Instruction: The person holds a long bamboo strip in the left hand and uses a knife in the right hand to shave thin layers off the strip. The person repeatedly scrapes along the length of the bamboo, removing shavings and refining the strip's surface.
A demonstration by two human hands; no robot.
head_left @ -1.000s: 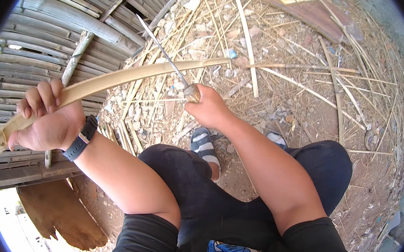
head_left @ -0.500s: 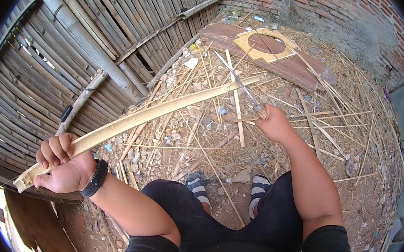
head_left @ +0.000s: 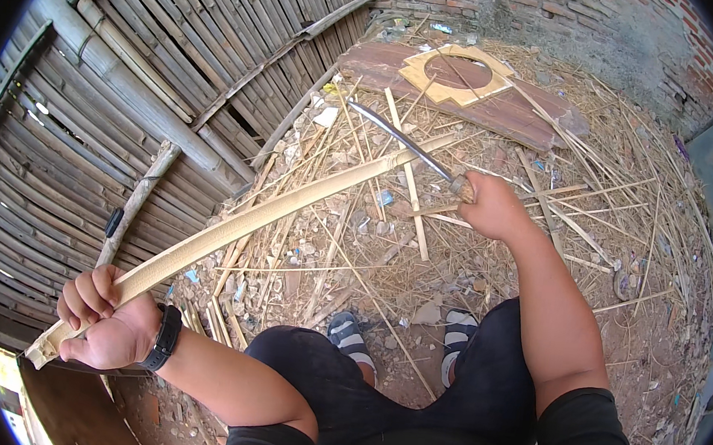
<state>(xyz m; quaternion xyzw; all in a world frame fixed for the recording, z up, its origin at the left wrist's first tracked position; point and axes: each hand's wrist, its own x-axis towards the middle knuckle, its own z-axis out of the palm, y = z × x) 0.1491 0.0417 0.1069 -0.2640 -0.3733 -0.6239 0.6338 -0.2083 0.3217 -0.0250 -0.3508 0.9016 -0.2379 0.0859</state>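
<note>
My left hand (head_left: 111, 319) is wrapped round the near-left end of a long, pale split bamboo strip (head_left: 245, 222), with a dark watch on the wrist. The strip slants up and away to the right. In my right hand (head_left: 493, 206) is the brown handle of a machete, its long curved blade (head_left: 395, 134) pointing up to the left. That blade crosses the far end of the bamboo strip; whether it touches or only passes above it, I cannot tell. Both hands are closed.
A brown board (head_left: 372, 65) lies on the ground at the back, with a pale frame (head_left: 507, 84) with a round hole on it. Thin bamboo slats (head_left: 408, 176) and shavings litter the ground. A bamboo wall (head_left: 62, 160) stands left, a brick wall (head_left: 564, 24) behind.
The machete blade has turned, so more of its broad side shows and its tip lies farther left. My left hand still grips the strip, and the view has shifted slightly.
</note>
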